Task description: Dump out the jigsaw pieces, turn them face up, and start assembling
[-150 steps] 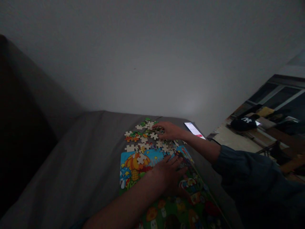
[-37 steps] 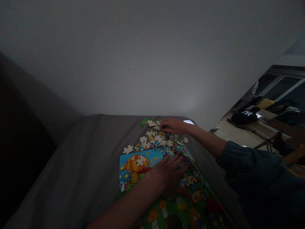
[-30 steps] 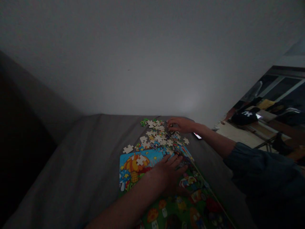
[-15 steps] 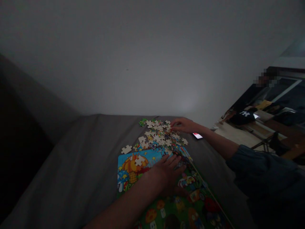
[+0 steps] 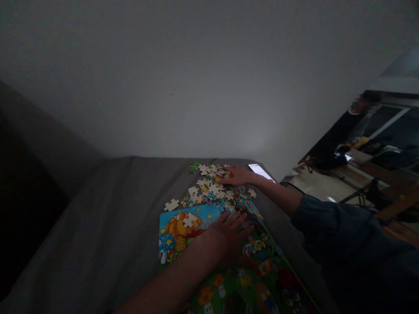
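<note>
My left hand (image 5: 231,231) lies flat on a colourful picture board (image 5: 204,213) with cartoon plants, its fingers spread. Beyond the board's far edge is a heap of jigsaw pieces (image 5: 212,189), many with pale backs up. Over the right side of this heap reaches my right hand (image 5: 240,175), thumb and fingers apart. An orange patch, perhaps a piece, shows between them; I cannot tell if the fingertips touch it. One pale jigsaw piece (image 5: 188,221) rests on the board's pumpkin picture, and another loose piece (image 5: 171,205) lies off its far left corner.
A lit phone (image 5: 260,172) lies on the grey cloth (image 5: 124,209), partly behind my right forearm. Past the cloth stands a pale wall (image 5: 196,87). At the far right a person in dark clothes (image 5: 338,126) is near a cluttered table (image 5: 363,165).
My right hand has moved left over the jigsaw heap, its fingers now wider apart. More of the phone shows behind the forearm. My left hand stays on the board.
</note>
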Action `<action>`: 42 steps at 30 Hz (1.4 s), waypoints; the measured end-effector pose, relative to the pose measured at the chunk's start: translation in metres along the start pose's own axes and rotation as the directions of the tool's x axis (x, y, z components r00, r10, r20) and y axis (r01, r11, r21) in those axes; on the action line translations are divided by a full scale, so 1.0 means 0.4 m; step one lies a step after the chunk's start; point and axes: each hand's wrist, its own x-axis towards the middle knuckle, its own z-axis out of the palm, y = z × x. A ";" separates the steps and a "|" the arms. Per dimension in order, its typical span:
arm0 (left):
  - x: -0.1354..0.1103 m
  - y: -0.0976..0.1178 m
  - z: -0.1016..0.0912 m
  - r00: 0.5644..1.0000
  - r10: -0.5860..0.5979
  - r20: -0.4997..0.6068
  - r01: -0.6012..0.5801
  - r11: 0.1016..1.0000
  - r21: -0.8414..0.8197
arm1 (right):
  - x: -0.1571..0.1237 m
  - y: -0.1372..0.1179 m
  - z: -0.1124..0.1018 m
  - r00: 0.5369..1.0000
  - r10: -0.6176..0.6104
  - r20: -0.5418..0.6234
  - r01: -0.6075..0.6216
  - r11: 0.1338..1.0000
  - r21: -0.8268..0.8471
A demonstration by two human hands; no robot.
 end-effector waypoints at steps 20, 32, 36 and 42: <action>0.009 -0.004 0.008 1.000 0.023 -0.019 -0.022 0.999 0.027 | 0.002 -0.197 -0.047 0.974 -0.166 -0.152 0.221 0.839 0.497; 0.005 -0.004 -0.002 1.000 0.006 0.009 -0.006 1.000 -0.004 | -0.075 -0.074 -0.086 0.962 -0.266 -0.066 0.269 0.872 0.409; 0.002 -0.005 0.006 0.999 0.014 -0.043 -0.014 1.000 0.004 | -0.190 -0.016 -0.070 0.961 -0.258 -0.095 0.275 0.906 0.321; 0.003 0.035 0.011 0.994 -0.083 -0.068 0.088 0.993 0.073 | -0.311 0.037 0.041 0.971 -0.239 -0.027 0.241 0.965 0.108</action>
